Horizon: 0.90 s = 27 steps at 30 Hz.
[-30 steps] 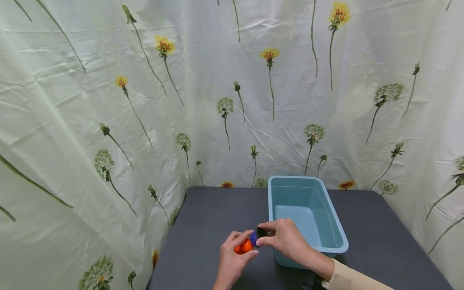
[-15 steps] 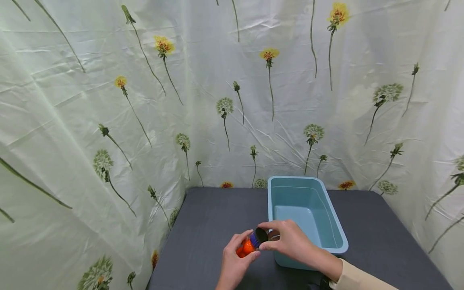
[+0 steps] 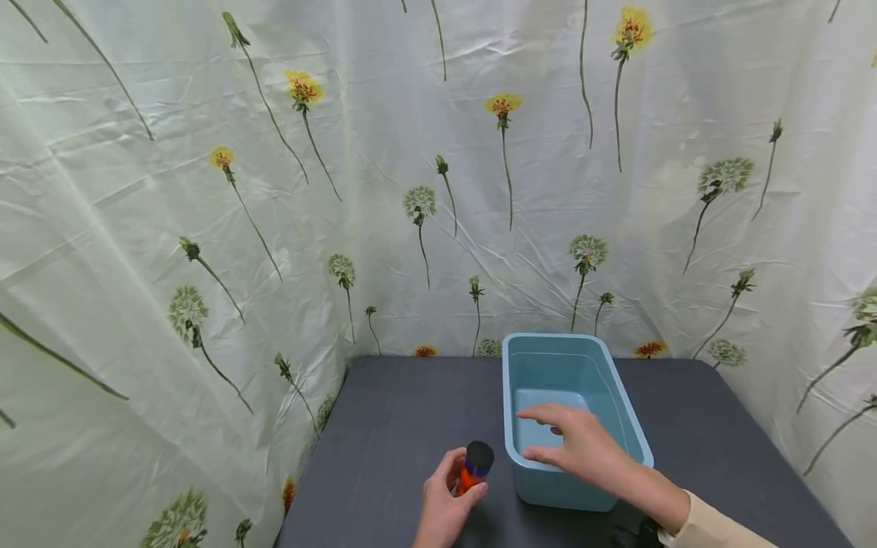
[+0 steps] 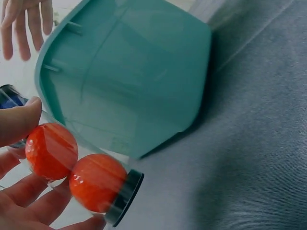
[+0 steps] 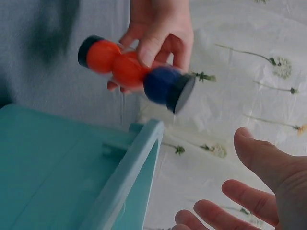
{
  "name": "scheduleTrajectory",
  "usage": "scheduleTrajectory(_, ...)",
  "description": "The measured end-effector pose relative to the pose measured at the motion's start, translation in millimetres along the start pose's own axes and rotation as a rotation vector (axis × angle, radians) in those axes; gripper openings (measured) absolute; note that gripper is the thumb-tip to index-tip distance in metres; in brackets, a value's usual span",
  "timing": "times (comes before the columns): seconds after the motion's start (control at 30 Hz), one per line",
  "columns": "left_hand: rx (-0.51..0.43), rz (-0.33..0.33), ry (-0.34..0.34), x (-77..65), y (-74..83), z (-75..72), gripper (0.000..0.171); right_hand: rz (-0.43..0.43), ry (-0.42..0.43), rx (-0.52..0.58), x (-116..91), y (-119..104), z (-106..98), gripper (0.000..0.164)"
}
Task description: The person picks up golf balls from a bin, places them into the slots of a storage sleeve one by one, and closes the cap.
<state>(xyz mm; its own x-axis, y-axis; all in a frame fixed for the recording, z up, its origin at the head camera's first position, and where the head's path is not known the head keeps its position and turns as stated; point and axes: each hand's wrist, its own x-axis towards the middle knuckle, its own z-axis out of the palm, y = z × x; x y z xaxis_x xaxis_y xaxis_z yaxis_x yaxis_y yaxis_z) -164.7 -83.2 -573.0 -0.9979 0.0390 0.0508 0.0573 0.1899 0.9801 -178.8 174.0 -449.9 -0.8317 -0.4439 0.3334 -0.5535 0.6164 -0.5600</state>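
Note:
My left hand [image 3: 441, 502] grips a clear tube [image 3: 471, 478] holding two orange balls [image 4: 98, 182] and a blue ball [image 5: 160, 85]. A black cap [image 3: 479, 457] sits on the tube's upper end, and another black cap [image 4: 125, 197] is at the bottom end. The left thumb lies across the tube's side, fingers behind it. My right hand [image 3: 585, 447] holds nothing; its thumb and fingers are spread apart over the near-left rim of the blue-green bin [image 3: 575, 495]. In the right wrist view the right fingers [image 5: 256, 201] are well apart from the tube.
The bin stands on a dark grey table [image 3: 404, 411], right of the tube. A pale flower-printed curtain [image 3: 384, 152] hangs behind and along the left side. A beige sleeve [image 3: 712, 525] covers the right forearm.
My right hand has let go of the capped end and moved right, over the bin's rim. The left hand has lowered slightly and turned the tube more upright, cap upward.

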Motion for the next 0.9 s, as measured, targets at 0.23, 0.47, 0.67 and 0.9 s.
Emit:
scheduleTrajectory(0.23, -0.018, -0.007, -0.018, 3.7, -12.1, 2.0, 0.052, 0.016, 0.082, -0.09, -14.4, 13.5, -13.1, 0.052)
scheduleTrajectory(0.47, 0.005, -0.048, -0.077, 1.2, -25.0, 3.6, 0.051, 0.073, 0.132, -0.156, -31.6, 25.3, -24.3, 0.045)
scheduleTrajectory(0.67, -0.024, -0.05, -0.132, -1.3, -35.9, 6.6, 0.056, 0.106, 0.174, -0.225, -43.3, 32.4, -32.1, 0.043)
scheduleTrajectory(0.9, -0.022, -0.036, -0.159, -1.9, -44.2, 6.9, 0.059, 0.131, 0.215, -0.258, -48.7, 42.8, -39.1, 0.046)
